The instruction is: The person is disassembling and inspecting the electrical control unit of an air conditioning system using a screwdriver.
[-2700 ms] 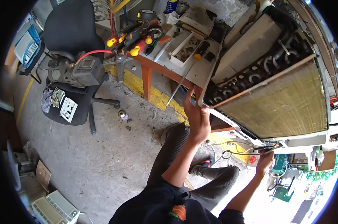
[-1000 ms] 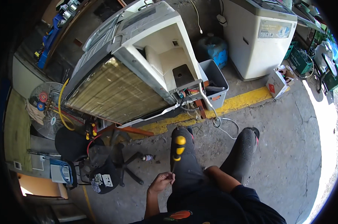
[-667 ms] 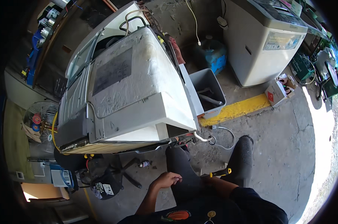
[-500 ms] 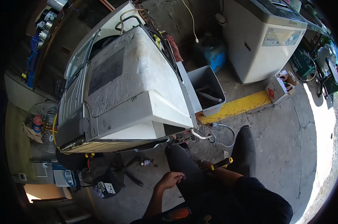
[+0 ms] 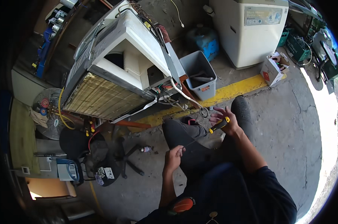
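A screwdriver (image 5: 219,125) with a yellow-and-black handle lies slantwise over my lap. My right hand (image 5: 228,120) has the handle against its thumb and palm, while its other fingers are stretched apart. The thin shaft runs down-left to the closed fingertips of my left hand (image 5: 173,158). They appear to pinch its end, though the tip itself is hidden. Ahead of my knees stands a large white metal appliance casing (image 5: 129,61), with a finned coil panel (image 5: 103,98) on its near side. Loose wires (image 5: 169,98) and a white hose (image 5: 187,96) hang from its right corner.
A grey bin (image 5: 210,84) stands right of the casing, near a blue tank (image 5: 210,44) and a white washing machine (image 5: 251,41). An open carton (image 5: 274,71) sits beside the yellow floor stripe (image 5: 247,85). Leftward are a black stool (image 5: 81,142) and a fan (image 5: 49,125).
Both my hands have risen away from my body, and the screwdriver handle has moved up with the right one. Its fingers now spread apart. The view has shifted, showing more of the coil panel.
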A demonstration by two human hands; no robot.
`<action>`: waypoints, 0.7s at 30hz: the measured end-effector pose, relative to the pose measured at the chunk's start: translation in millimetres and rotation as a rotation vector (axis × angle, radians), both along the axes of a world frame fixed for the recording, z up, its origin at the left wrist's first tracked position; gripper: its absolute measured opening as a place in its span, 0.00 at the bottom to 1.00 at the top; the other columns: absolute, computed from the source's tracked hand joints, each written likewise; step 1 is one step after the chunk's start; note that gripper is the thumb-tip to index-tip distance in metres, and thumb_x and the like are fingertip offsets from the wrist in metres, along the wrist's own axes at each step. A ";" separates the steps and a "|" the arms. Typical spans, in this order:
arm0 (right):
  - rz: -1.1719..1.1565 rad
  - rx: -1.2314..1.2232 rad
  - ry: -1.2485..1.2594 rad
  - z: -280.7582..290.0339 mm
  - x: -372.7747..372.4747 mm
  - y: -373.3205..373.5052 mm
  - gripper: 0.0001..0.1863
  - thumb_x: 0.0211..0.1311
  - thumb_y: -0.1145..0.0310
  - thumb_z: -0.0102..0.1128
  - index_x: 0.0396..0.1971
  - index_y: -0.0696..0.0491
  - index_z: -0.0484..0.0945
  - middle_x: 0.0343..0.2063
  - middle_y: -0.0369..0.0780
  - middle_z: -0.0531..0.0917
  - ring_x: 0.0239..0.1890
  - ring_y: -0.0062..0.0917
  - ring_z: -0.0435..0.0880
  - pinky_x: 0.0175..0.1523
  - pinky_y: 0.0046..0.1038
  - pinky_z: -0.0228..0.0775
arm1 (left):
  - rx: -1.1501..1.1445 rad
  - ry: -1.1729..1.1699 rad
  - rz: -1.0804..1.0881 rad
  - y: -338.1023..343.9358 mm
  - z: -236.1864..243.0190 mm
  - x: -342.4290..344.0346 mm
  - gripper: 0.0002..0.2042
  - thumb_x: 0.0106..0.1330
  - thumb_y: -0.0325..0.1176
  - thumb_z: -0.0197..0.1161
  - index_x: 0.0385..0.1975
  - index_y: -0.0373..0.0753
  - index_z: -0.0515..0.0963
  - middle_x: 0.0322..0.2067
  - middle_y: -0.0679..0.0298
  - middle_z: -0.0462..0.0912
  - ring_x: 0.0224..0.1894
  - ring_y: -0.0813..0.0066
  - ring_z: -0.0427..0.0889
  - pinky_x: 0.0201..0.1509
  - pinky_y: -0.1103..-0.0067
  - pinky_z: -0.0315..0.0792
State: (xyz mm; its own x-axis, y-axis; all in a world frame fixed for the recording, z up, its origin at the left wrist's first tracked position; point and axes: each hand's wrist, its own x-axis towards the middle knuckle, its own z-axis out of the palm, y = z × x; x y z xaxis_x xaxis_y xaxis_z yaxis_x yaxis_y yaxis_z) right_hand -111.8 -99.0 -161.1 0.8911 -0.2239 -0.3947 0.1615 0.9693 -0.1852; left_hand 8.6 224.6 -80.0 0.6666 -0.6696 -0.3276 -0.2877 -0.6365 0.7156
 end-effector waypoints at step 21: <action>-0.558 -0.823 0.147 105.0 54.3 -201.6 0.16 0.73 0.66 0.64 0.55 0.56 0.75 0.38 0.39 0.78 0.25 0.18 0.75 0.28 0.19 0.69 | -1.157 0.587 0.398 -312.5 63.2 55.6 0.14 0.80 0.41 0.57 0.56 0.38 0.75 0.41 0.61 0.83 0.41 0.73 0.78 0.51 0.76 0.72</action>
